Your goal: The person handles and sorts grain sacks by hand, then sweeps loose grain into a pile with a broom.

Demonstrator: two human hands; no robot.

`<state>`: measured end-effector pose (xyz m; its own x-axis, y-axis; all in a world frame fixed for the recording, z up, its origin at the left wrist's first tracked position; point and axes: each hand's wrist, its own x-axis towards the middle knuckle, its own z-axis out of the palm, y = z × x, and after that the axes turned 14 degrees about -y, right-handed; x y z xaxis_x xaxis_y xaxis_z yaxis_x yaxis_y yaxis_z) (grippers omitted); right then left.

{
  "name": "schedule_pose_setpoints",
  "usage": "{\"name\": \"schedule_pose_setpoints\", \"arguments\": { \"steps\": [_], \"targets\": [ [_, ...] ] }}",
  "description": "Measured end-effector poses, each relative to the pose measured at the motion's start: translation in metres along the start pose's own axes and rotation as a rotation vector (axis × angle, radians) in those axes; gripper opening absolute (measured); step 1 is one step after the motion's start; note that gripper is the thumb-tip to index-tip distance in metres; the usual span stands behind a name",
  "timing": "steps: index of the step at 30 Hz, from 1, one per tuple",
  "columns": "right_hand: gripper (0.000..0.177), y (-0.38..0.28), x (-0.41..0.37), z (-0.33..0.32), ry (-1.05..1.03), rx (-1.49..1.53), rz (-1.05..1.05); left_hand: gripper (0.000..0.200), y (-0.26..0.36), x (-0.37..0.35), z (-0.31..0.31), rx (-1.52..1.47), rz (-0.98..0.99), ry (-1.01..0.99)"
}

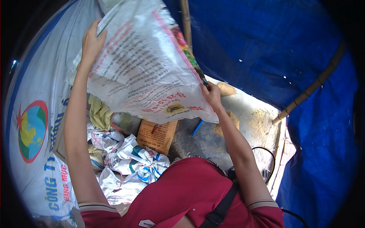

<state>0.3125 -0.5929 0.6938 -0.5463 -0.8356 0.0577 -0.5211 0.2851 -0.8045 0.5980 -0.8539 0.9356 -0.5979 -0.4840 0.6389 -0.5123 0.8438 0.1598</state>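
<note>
A white woven sack (144, 64) printed with red and dark lettering is stretched up in front of me between my two hands. My left hand (93, 42) is closed on its upper left edge, thumb on the near face. Lower down on the opposite side, my right hand (212, 95) grips the edge beside the pink stripe and coloured print. A small dark patch shows just above that fist; whether it is a separate object or part of the print, I cannot make out. The sack hides part of the floor behind it.
Crumpled white plastic bags (131, 157), an orange-brown printed bag (156, 136) and a yellowish-green sack (99, 114) lie below. A thin blue stick (197, 127) is on the concrete floor (186, 140). Blue tarpaulin (251, 45) with a bamboo pole (313, 89) stands right, white printed sheeting (42, 87) left.
</note>
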Motion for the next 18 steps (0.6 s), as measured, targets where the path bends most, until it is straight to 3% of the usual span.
{"name": "schedule_pose_setpoints", "arguments": {
  "steps": [1, 3, 5, 7, 9, 11, 13, 15, 16, 18],
  "targets": [
    [0.026, -0.007, -0.001, -0.004, 0.064, -0.002, 0.001, 0.046, -0.001, -0.005, 0.015, -0.013, 0.016, -0.002],
    [0.024, -0.019, -0.006, -0.014, 0.123, 0.035, -0.023, 0.063, 0.006, -0.017, 0.049, 0.218, -0.132, 0.148],
    [0.018, -0.031, -0.011, -0.016, 0.252, -0.096, -0.285, 0.078, 0.045, -0.038, 0.07, 0.082, -0.042, 0.079],
    [0.008, -0.037, -0.013, -0.013, 0.083, -0.168, -0.371, 0.084, 0.104, -0.061, 0.086, 0.188, 0.08, -0.055],
    [0.009, -0.058, -0.024, -0.01, 0.035, -0.491, -0.513, 0.085, 0.156, -0.09, 0.096, 0.191, 0.29, -0.413],
    [0.007, -0.063, -0.027, 0.002, -0.02, -0.544, -0.594, 0.081, 0.179, -0.118, 0.135, -0.072, 0.374, -0.52],
    [0.008, -0.062, -0.027, 0.003, -0.017, -0.642, -0.618, 0.065, 0.178, -0.139, 0.183, -0.377, 0.137, -0.731],
    [0.008, -0.057, -0.029, 0.0, -0.107, -0.623, -0.607, 0.038, 0.177, -0.148, 0.209, -0.52, 0.053, -0.736],
    [0.009, -0.055, -0.032, -0.005, -0.135, -0.631, -0.565, 0.038, 0.177, -0.152, 0.213, -0.524, 0.065, -0.735],
    [0.012, -0.058, -0.04, -0.021, -0.211, -0.7, -0.488, 0.016, 0.182, -0.155, 0.218, -0.558, 0.044, -0.755]
  ]
}}
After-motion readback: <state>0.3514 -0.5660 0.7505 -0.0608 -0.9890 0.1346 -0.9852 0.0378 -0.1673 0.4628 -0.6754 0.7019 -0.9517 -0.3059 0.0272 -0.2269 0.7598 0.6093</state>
